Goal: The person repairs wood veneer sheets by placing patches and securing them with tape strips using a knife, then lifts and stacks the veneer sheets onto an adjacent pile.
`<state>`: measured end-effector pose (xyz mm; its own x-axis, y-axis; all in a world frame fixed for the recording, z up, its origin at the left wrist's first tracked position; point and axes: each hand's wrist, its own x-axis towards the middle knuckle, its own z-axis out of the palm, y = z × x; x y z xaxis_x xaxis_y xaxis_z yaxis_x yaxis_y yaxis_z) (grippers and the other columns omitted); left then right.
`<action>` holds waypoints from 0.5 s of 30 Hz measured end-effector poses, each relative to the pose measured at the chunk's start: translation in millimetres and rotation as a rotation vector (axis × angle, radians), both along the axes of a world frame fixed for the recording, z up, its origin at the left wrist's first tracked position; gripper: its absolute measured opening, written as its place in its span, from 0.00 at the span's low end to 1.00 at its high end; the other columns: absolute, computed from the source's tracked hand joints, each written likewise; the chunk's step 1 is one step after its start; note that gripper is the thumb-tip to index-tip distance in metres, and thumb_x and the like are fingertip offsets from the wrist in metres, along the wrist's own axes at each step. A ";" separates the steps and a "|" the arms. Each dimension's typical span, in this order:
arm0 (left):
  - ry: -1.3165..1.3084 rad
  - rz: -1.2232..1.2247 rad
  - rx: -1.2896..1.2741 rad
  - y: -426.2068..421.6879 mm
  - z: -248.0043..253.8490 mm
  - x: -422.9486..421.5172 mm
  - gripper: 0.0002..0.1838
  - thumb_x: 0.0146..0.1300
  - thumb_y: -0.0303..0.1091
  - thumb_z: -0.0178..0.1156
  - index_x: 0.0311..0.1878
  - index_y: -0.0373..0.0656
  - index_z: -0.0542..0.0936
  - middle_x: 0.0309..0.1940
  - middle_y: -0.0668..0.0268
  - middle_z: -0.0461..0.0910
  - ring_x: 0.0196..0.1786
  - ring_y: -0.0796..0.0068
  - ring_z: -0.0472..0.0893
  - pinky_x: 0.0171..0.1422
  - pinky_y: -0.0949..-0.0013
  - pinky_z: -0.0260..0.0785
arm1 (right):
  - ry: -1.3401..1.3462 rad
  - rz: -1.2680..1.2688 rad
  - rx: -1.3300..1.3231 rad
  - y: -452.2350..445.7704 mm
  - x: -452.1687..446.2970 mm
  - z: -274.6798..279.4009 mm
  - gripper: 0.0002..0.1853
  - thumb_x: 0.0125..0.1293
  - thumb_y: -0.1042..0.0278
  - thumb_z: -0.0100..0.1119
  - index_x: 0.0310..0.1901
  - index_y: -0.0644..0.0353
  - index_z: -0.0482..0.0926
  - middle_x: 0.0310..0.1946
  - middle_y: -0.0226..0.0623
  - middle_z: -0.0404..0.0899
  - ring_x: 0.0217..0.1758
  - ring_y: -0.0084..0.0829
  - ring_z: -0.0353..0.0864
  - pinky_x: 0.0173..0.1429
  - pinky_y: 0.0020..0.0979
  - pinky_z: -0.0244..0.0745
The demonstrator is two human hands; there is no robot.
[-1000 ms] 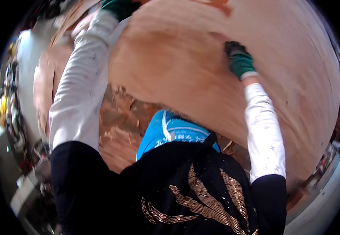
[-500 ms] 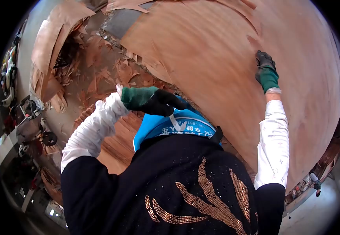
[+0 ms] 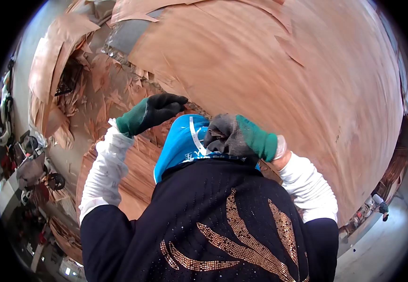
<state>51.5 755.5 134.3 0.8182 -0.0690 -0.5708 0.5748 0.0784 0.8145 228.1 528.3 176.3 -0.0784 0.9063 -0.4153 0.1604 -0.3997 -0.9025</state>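
My left hand (image 3: 153,113), in a green and black work glove, is held above the wood scraps by the left edge of the large veneer sheet (image 3: 279,89). Its fingers stretch to the right, and nothing shows in them. In a matching glove, my right hand (image 3: 242,137) is drawn in close to my chest, fingers curled together over the blue apron (image 3: 178,145). What those fingers hold, if anything, is hidden. A white strip (image 3: 196,135) runs down the apron, just left of my right hand.
Torn veneer pieces (image 3: 101,75) litter the area on the left, beside a bent stack of veneer (image 3: 48,66). Reddish-brown sheets (image 3: 128,178) lie below my left arm. A loose sliver (image 3: 289,50) rests on the large sheet. Another person (image 3: 382,207) is far off at the right.
My right hand has come back from the far right of the veneer sheet to the apron. My left hand has moved left and up off the apron, its fingers straightening.
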 end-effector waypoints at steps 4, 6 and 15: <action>-0.081 -0.003 -0.040 -5.2 -9.4 28.9 0.23 0.75 0.40 0.52 0.65 0.34 0.72 0.57 0.59 0.79 0.61 0.71 0.76 0.66 0.67 0.67 | -0.008 -0.210 0.038 -6.5 -4.9 -5.1 0.07 0.59 0.73 0.67 0.38 0.61 0.81 0.29 0.36 0.79 0.31 0.26 0.75 0.38 0.29 0.73; -0.196 -0.038 -0.112 -10.1 -17.1 49.7 0.24 0.75 0.43 0.50 0.64 0.32 0.72 0.56 0.57 0.79 0.59 0.70 0.77 0.67 0.65 0.67 | 0.055 -0.380 0.134 -3.0 1.2 1.0 0.09 0.59 0.73 0.70 0.39 0.62 0.80 0.29 0.28 0.78 0.29 0.19 0.71 0.36 0.26 0.70; -0.505 -0.471 -0.370 -55.7 4.6 141.5 0.26 0.76 0.50 0.45 0.58 0.35 0.75 0.49 0.54 0.83 0.52 0.62 0.83 0.63 0.62 0.70 | -0.310 -0.332 0.555 -16.8 67.1 37.0 0.21 0.43 0.89 0.56 0.41 0.57 0.82 0.33 0.39 0.78 0.34 0.35 0.77 0.36 0.32 0.73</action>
<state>193.0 699.9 138.8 0.8097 -0.5868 -0.0098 0.1822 0.2354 0.9547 295.2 511.5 213.3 0.2851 0.9458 0.1557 0.3917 0.0333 -0.9195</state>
